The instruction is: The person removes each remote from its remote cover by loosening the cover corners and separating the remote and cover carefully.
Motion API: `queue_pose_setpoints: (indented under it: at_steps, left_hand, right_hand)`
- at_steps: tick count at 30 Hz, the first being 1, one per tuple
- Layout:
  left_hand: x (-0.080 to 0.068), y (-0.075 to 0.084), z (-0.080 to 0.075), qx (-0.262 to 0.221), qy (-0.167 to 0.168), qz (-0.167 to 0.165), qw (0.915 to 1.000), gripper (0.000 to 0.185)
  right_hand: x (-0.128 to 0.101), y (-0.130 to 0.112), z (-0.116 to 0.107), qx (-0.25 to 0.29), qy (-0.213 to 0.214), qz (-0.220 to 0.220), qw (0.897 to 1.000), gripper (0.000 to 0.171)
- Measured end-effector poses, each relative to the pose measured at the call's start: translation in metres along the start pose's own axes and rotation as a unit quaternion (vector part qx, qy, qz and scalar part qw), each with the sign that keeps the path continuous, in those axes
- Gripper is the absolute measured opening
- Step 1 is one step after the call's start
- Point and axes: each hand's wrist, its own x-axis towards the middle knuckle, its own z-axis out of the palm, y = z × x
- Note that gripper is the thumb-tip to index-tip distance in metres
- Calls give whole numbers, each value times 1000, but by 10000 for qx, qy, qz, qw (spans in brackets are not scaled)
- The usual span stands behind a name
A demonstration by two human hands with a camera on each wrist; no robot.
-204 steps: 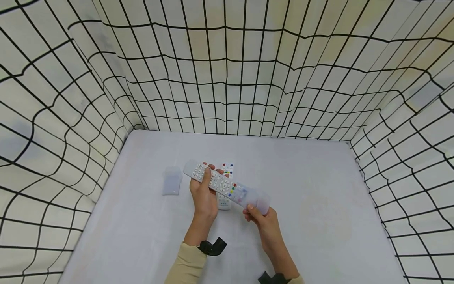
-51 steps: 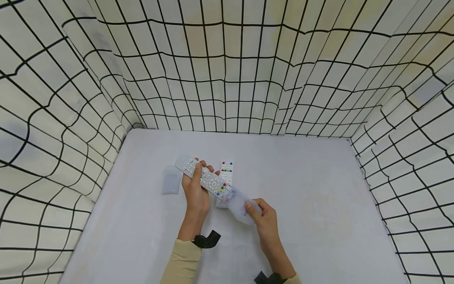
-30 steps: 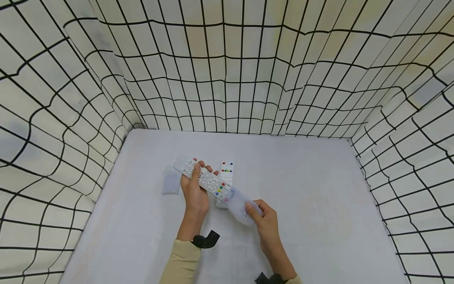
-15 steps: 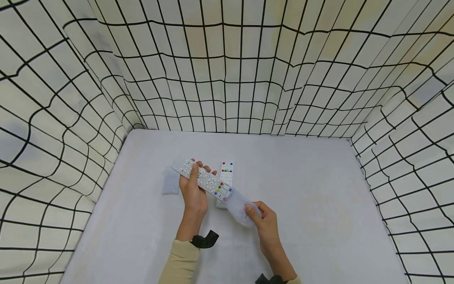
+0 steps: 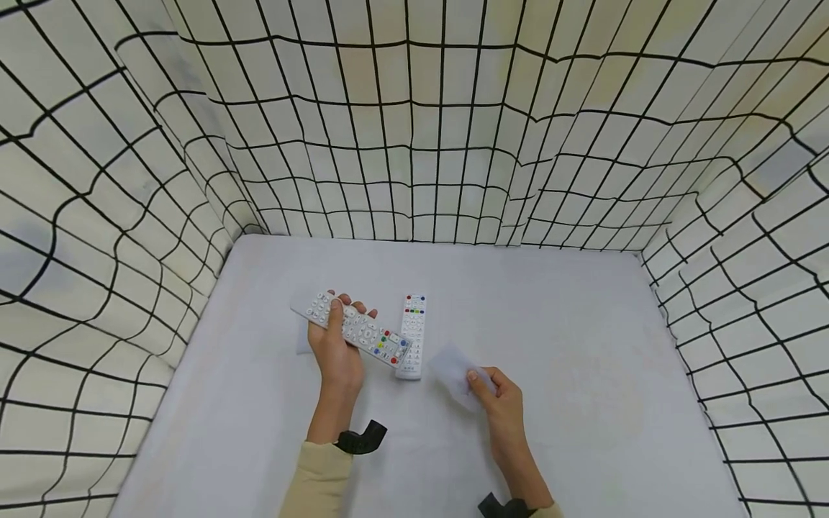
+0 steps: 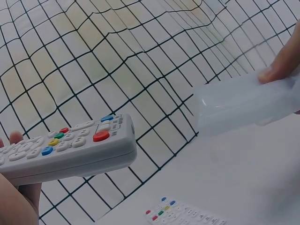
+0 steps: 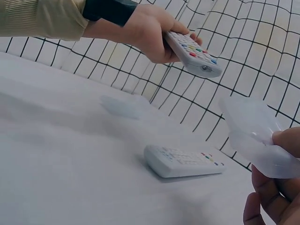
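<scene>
My left hand (image 5: 337, 356) grips a white remote control (image 5: 372, 337), thumb across its buttons. Its coloured-button end points right and is bare; a pale translucent piece shows at the other end. Between thumb and fingers, my right hand (image 5: 501, 396) pinches a translucent plastic sleeve (image 5: 453, 370). In the left wrist view the sleeve (image 6: 234, 103) stands apart from the remote (image 6: 89, 145), a gap between them. A second white remote (image 5: 412, 352) lies on the table, partly below the held one. Another translucent sleeve (image 5: 302, 340) lies at the left, mostly hidden behind my left hand and the held remote.
A white-covered table (image 5: 583, 360) lies under the hands. Pale walls with black netting (image 5: 414, 144) rise at the back and both sides. Dark bands with camera mounts (image 5: 363, 437) sit at the wrists.
The translucent sleeve has come off the coloured-button end of the held remote. My left hand has moved left with the remote, my right hand slightly right with the sleeve.
</scene>
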Motion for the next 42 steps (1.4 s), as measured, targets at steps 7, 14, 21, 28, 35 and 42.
queue_pose_setpoints:
  at_steps: [7, 14, 21, 28, 35, 42]
  left_hand:
    - [-12, -3, -6, 181, 88, -162, 9997, 33]
    - [-22, -6, -17, 300, 137, -265, 9991, 30]
    - [-30, -7, -27, 417, 184, -283, 9986, 30]
    - [-32, -8, -31, 516, 202, -314, 9980, 31]
    - [-33, -9, -30, 617, 241, -338, 9972, 32]
    - [-33, -9, -28, 517, 215, -371, 9977, 31]
  right_hand:
    - [25, -8, -5, -182, 220, -136, 9995, 35]
    - [65, -21, -3, -47, 392, -300, 9988, 32]
    - [104, -32, 0, -5, 525, -548, 9971, 33]
    - [141, -36, 6, -357, 562, -687, 9954, 37]
    - [174, -39, 7, -535, 692, -756, 9933, 32]
    - [195, -44, 9, -920, 687, -639, 9913, 32]
